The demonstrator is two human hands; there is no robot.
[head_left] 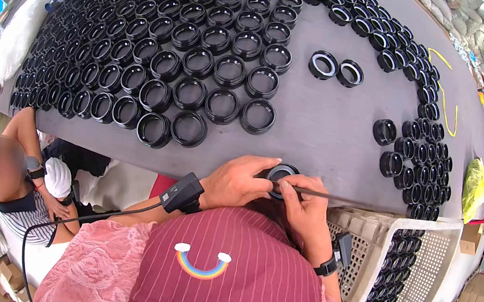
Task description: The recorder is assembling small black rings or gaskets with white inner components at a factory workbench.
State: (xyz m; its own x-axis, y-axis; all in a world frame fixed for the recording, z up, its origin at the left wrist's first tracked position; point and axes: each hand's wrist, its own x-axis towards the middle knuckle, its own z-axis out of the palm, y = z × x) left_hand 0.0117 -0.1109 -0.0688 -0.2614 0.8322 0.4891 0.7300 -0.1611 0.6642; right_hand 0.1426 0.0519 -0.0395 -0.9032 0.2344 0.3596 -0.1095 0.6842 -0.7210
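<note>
A black ring (282,173) with a pale inner band is held between both hands at the table's front edge. My left hand (238,179) is closed on its left side, fingers curled around the rim. My right hand (305,203) pinches it from the right, thumb and fingertips at the near rim. The fingers hide part of the ring. A thin dark line runs rightward from my right fingers along the table edge; I cannot tell whether it is a held strip or the edge itself. Beyond my hands, two similar rings (323,65) lie side by side.
Dense rows of black rings (222,106) cover the grey table's (322,132) left side. More rings (425,162) line its right side, near a yellow cord (454,117) and a yellow bag (476,184). A pale plastic crate (364,226) with rings stands at right. Another person (25,185) sits at left.
</note>
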